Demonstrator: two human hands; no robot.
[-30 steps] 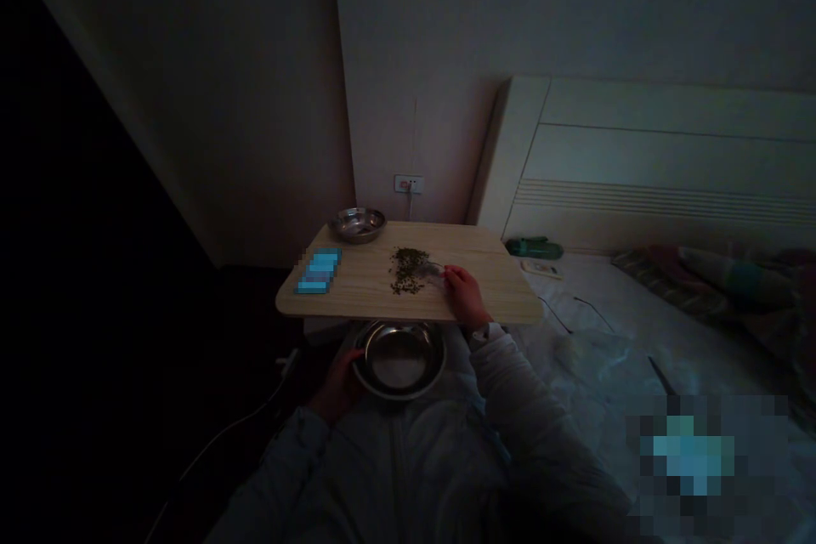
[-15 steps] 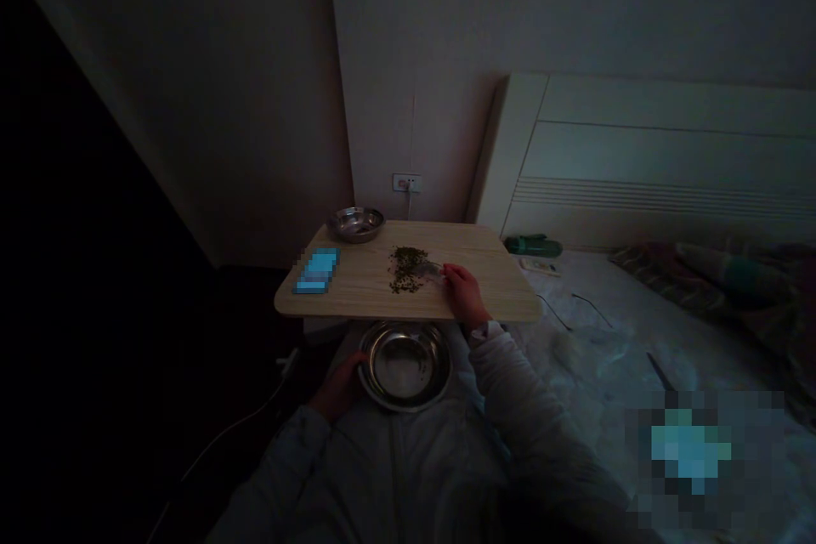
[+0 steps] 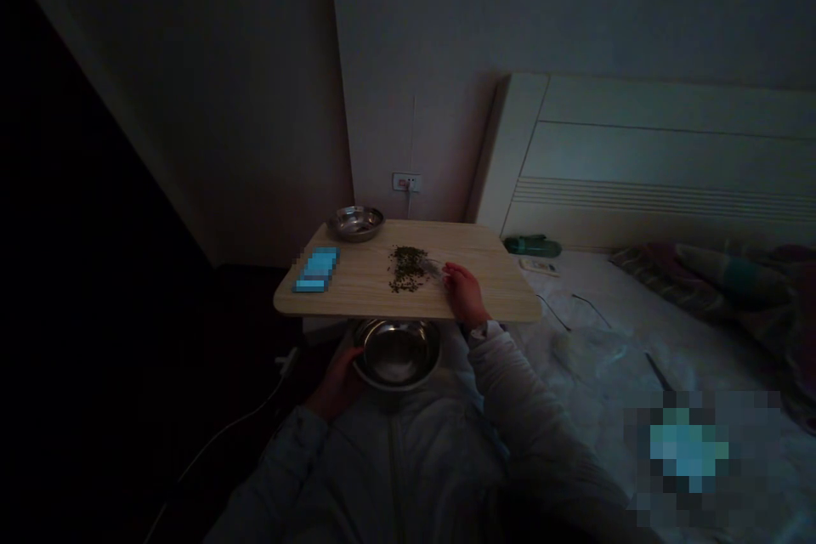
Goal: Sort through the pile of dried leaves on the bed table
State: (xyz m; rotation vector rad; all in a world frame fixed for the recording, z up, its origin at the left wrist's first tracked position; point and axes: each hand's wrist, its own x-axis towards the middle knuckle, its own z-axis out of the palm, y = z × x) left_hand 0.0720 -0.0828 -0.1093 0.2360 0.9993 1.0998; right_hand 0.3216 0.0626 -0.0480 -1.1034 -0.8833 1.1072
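The room is dim. My left hand [image 3: 336, 382] grips the rim of a large metal bowl [image 3: 396, 354], held just below the near edge of a small wooden table [image 3: 497, 297]. On the tabletop my right hand [image 3: 463, 292] rests with its fingers pinched on a small pale tool [image 3: 432, 267] that I cannot make out. The tool's tip touches the right side of a pile of small dark green grains [image 3: 406, 267].
A smaller metal bowl [image 3: 355, 223] stands at the table's far left corner, and a blurred blue item [image 3: 315, 269] lies on the left side. A bed with a white headboard [image 3: 637, 161] and rumpled covers is to the right. A wall socket [image 3: 407, 182] is behind the table.
The large bowl dipped slightly away from the table edge half a second ago and is now back up under it. My right hand has stayed by the grain pile.
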